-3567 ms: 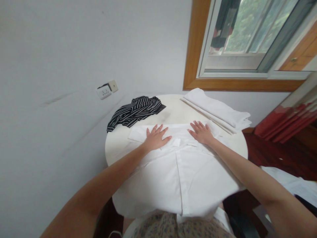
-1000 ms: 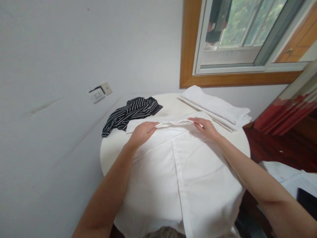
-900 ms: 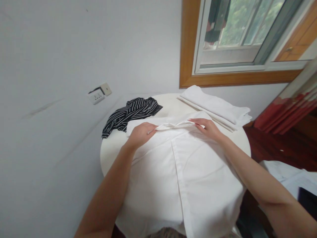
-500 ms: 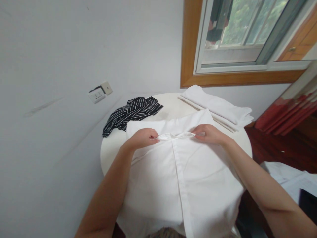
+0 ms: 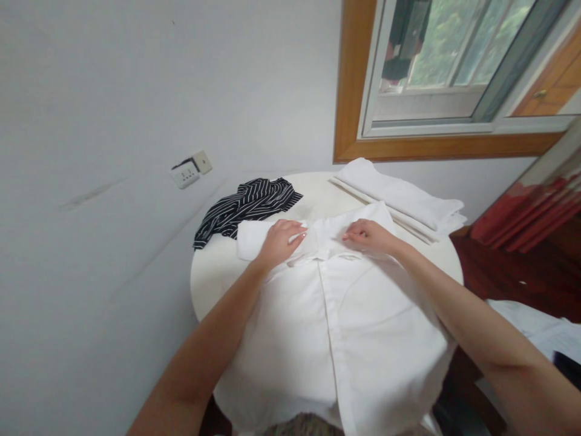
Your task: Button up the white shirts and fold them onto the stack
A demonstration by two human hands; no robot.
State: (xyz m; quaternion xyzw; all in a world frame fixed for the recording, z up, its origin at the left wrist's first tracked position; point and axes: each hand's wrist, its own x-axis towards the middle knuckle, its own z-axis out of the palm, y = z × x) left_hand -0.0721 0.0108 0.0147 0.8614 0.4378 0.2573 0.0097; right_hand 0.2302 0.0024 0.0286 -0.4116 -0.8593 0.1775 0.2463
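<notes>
A white shirt [image 5: 290,339] with a long front placket lies over the near side of the round table and hangs off its edge. My left hand [image 5: 284,241] rests on the shirt's far, folded part, left of the placket; its thumb stands apart from the fingers, with white cloth showing between them. Right of the placket, my right hand [image 5: 367,236] has its fingers curled in on the same cloth, their tips pressed together at it. Between my hands the collar area is bunched and creased.
On the white round table [image 5: 213,278], a crumpled black-and-white striped garment [image 5: 249,206] lies at the back left. Folded white clothes [image 5: 399,197] are stacked at the back right. A wall with a socket [image 5: 186,174] borders the left; a wood-framed window [image 5: 345,91] stands behind.
Both hands have let go of the shirt's gathered edge and moved farther up the cloth. They are closer together, and the edge now lies flatter. The view has shifted slightly.
</notes>
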